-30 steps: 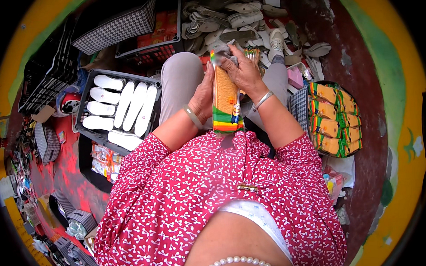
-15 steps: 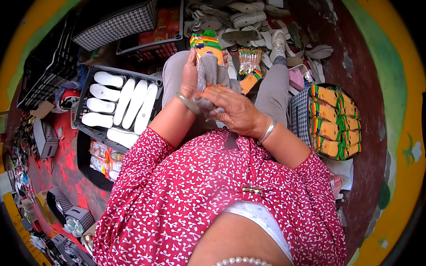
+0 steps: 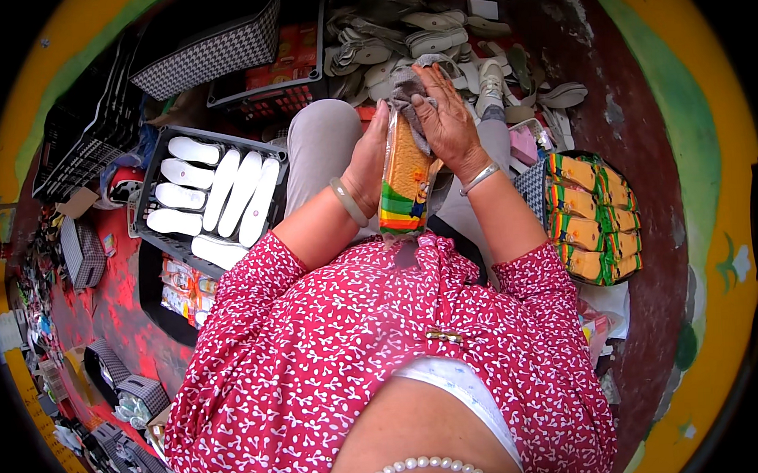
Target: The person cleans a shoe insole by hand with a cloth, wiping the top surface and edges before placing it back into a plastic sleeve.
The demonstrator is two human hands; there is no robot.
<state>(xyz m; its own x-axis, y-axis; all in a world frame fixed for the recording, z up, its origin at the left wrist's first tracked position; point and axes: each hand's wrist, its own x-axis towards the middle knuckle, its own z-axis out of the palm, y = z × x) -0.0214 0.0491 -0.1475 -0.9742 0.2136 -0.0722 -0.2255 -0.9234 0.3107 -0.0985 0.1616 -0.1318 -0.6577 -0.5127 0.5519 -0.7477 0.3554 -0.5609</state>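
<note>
A long orange-yellow packet (image 3: 405,172) in clear wrapping stands between my hands, its green, red and yellow striped end toward me. My left hand (image 3: 367,165) holds it along its left side. A grey cloth (image 3: 408,90) lies over the packet's far end. My right hand (image 3: 452,128) presses that cloth against the packet's upper right side, its fingers pointing away from me. The palm side of the right hand is hidden.
On the left, a dark crate (image 3: 162,149) holds white insoles (image 3: 223,188). A houndstooth basket (image 3: 531,186) of similar packets (image 3: 577,202) stands at right. Beyond my knees lies a heap of shoes (image 3: 434,40), beside a black crate (image 3: 276,96) with red packages.
The packet has been turned, so its striped end now faces me instead of away. My right hand and the cloth have moved from the packet's near end to its far end.
</note>
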